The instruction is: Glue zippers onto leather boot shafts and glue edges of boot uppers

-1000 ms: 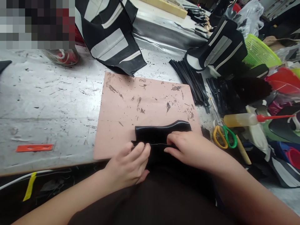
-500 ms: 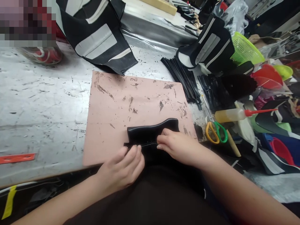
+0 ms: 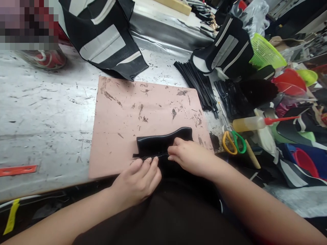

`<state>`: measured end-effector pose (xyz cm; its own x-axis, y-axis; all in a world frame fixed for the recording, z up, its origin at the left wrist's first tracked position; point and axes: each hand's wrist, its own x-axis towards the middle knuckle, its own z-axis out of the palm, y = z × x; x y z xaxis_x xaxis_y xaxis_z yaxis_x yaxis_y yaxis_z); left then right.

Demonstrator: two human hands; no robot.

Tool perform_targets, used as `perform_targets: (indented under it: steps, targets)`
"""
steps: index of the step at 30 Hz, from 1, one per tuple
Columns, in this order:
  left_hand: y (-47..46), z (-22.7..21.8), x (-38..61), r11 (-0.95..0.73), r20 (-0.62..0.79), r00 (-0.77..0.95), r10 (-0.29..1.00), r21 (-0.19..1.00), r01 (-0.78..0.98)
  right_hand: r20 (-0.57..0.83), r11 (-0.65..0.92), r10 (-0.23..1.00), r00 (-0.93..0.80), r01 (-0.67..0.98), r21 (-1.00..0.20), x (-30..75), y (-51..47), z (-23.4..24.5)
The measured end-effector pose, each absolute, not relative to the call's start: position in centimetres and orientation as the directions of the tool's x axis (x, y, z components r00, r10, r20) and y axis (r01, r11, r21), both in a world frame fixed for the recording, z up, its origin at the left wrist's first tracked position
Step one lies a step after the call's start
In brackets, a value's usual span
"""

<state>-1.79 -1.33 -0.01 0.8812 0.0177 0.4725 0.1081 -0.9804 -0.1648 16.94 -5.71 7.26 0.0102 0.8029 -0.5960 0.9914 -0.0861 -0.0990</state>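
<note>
A glossy black leather piece with a wavy far edge lies on the near part of a pink work board. My left hand has its fingers held together, the tips pressing down on the piece's near left edge. My right hand is curled over the piece's right half, fingertips pinching along a thin seam or strip that runs across the near edge. The piece's near part is hidden under both hands.
A scratched metal table carries black-and-white bag panels, a bundle of black strips, yellow-and-green scissors, a glue bottle with red nozzle, a green basket and an orange strip.
The view has shifted so everything sits further left in frame. My right hand has slid leftward along the piece's near edge towards my left hand, which keeps pressing the left end.
</note>
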Motion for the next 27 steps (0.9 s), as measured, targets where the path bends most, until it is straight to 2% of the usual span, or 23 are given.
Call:
perform_targets:
  steps: [7, 11, 15, 19, 23, 27]
  targets:
    - [-1.5, 0.3, -0.9, -0.966, 0.280, 0.959, -0.051, -0.259, 0.024, -0.546, -0.051, 0.838, 0.012, 0.997, -0.056, 16.5, -5.8, 6.7]
    - [-1.4, 0.5, -0.7, -0.970, 0.289, 0.956, -0.043, -0.240, 0.029, -0.509, -0.119, 0.860, 0.039, 0.985, -0.126, 17.2, -6.7, 7.2]
    - [-1.4, 0.8, -0.4, -0.973, 0.306, 0.950, -0.059, -0.230, 0.014, -0.528, -0.238, 0.839, 0.130, 0.961, -0.142, 18.6, -8.0, 8.2]
    - [-1.4, 1.2, 0.2, -0.966, 0.294, 0.951, -0.093, -0.257, -0.016, -0.551, -0.242, 0.830, 0.092, 0.949, -0.205, 19.5, -8.5, 8.2]
    - [-1.4, 1.4, 0.8, -0.965, 0.282, 0.954, -0.099, -0.260, -0.023, -0.537, -0.236, 0.836, 0.112, 0.957, -0.167, 19.5, -8.2, 7.4]
    - [-1.6, 1.3, 1.1, -0.972, 0.255, 0.966, -0.044, -0.235, 0.017, -0.513, -0.205, 0.851, 0.109, 0.970, -0.133, 19.5, -8.1, 6.8]
